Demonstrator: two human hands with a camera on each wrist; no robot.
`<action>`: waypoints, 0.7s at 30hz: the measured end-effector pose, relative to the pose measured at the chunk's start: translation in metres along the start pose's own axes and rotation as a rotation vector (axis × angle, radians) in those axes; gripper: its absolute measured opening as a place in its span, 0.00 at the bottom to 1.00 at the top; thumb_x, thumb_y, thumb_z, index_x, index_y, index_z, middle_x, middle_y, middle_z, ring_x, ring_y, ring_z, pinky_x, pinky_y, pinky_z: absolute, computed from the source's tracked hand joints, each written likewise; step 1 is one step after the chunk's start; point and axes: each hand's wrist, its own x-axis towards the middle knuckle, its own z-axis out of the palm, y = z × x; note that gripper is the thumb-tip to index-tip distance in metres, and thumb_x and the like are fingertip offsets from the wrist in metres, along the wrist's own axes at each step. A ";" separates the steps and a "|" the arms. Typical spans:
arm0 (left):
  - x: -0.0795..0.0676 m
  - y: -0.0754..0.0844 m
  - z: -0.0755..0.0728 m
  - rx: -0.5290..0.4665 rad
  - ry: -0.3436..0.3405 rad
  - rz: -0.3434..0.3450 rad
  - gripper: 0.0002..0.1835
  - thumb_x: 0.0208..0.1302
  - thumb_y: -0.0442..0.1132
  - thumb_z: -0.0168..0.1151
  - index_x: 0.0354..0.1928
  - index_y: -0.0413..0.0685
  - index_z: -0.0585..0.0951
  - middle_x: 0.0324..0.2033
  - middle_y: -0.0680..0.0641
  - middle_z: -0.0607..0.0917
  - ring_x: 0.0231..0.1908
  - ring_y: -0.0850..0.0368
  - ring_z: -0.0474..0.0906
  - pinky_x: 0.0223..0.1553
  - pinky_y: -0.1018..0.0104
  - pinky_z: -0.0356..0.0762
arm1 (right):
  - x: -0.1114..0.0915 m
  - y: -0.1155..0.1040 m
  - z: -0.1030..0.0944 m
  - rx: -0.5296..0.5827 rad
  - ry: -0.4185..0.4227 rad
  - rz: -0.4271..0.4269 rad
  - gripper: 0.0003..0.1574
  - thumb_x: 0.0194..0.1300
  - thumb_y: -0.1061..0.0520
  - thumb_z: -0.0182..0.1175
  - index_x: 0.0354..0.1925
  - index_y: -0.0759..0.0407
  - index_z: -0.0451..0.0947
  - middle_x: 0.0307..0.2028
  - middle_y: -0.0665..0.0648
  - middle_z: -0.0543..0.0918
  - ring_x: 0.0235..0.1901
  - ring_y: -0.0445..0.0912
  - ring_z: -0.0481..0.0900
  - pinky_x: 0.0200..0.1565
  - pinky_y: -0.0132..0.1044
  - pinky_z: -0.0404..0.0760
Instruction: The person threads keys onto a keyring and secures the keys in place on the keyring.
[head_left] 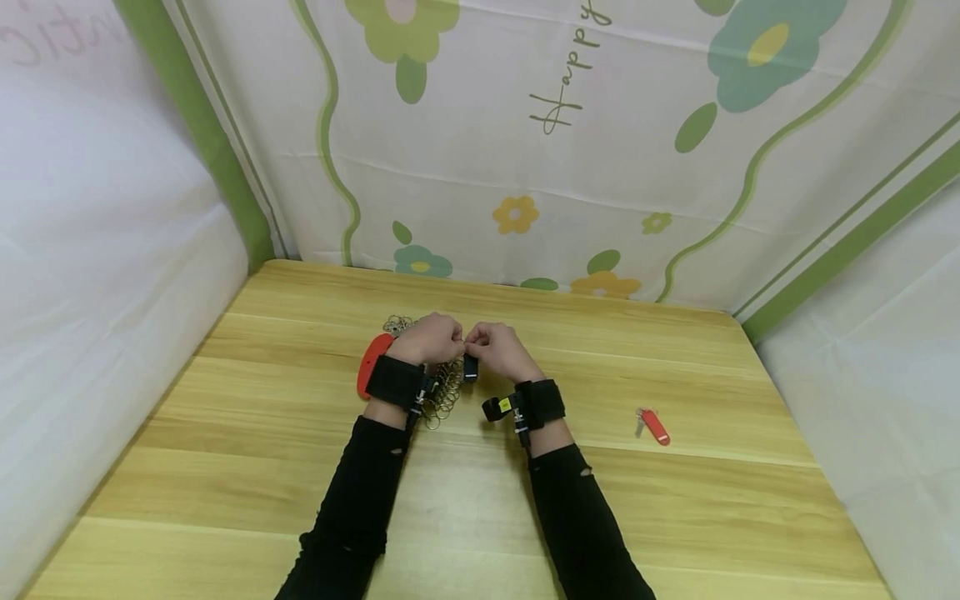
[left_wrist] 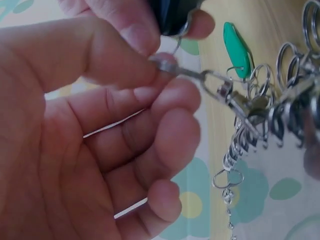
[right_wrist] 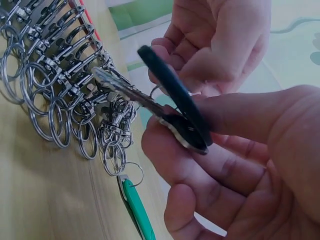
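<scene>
My left hand (head_left: pixel 431 340) is above a bunch of metal snap hooks with split rings (head_left: pixel 442 396). In the left wrist view, its thumb and forefinger pinch the end of one snap hook (left_wrist: pixel 217 85), and the other fingers are loosely bent. Close beside it, my right hand (head_left: pixel 504 352) holds a key (right_wrist: pixel 132 92) with a dark tag (right_wrist: pixel 172 87) between thumb and fingers. A thin wire ring (left_wrist: pixel 178 45) shows between the two hands; the fingertips hide part of it. A green key tag (right_wrist: pixel 137 207) hangs from another ring of the bunch.
A red plate (head_left: pixel 372 367) lies at the left of the hooks, partly under my left wrist. To the right on the wooden table (head_left: pixel 720 383) lies a red key tag (head_left: pixel 656 427) with a small key (head_left: pixel 640 425). A printed cloth wall (head_left: pixel 450 167) stands behind the table.
</scene>
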 end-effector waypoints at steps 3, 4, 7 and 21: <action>-0.002 -0.001 -0.002 -0.020 -0.020 0.013 0.16 0.68 0.38 0.53 0.19 0.48 0.71 0.13 0.52 0.65 0.12 0.58 0.62 0.21 0.66 0.63 | 0.000 0.001 0.000 0.008 0.009 0.011 0.07 0.68 0.53 0.57 0.34 0.54 0.79 0.29 0.52 0.81 0.28 0.47 0.76 0.28 0.36 0.69; -0.002 -0.002 -0.003 -0.021 -0.029 0.016 0.15 0.68 0.38 0.53 0.21 0.47 0.73 0.13 0.51 0.66 0.13 0.58 0.63 0.21 0.65 0.64 | 0.000 0.001 0.000 0.009 0.012 0.013 0.08 0.68 0.53 0.57 0.34 0.54 0.79 0.29 0.52 0.81 0.27 0.47 0.75 0.27 0.36 0.68; -0.002 -0.003 -0.003 -0.007 -0.044 0.032 0.11 0.67 0.36 0.55 0.27 0.43 0.79 0.15 0.51 0.70 0.13 0.58 0.65 0.22 0.65 0.65 | -0.001 0.001 0.001 0.011 0.020 0.012 0.08 0.68 0.52 0.57 0.35 0.54 0.79 0.29 0.52 0.81 0.25 0.47 0.74 0.26 0.36 0.67; -0.001 -0.002 -0.002 0.014 -0.045 0.041 0.11 0.68 0.35 0.50 0.29 0.42 0.79 0.15 0.50 0.70 0.14 0.58 0.65 0.23 0.66 0.66 | -0.001 0.001 0.000 0.033 -0.006 -0.010 0.04 0.69 0.56 0.56 0.37 0.55 0.76 0.31 0.61 0.82 0.21 0.49 0.76 0.25 0.37 0.73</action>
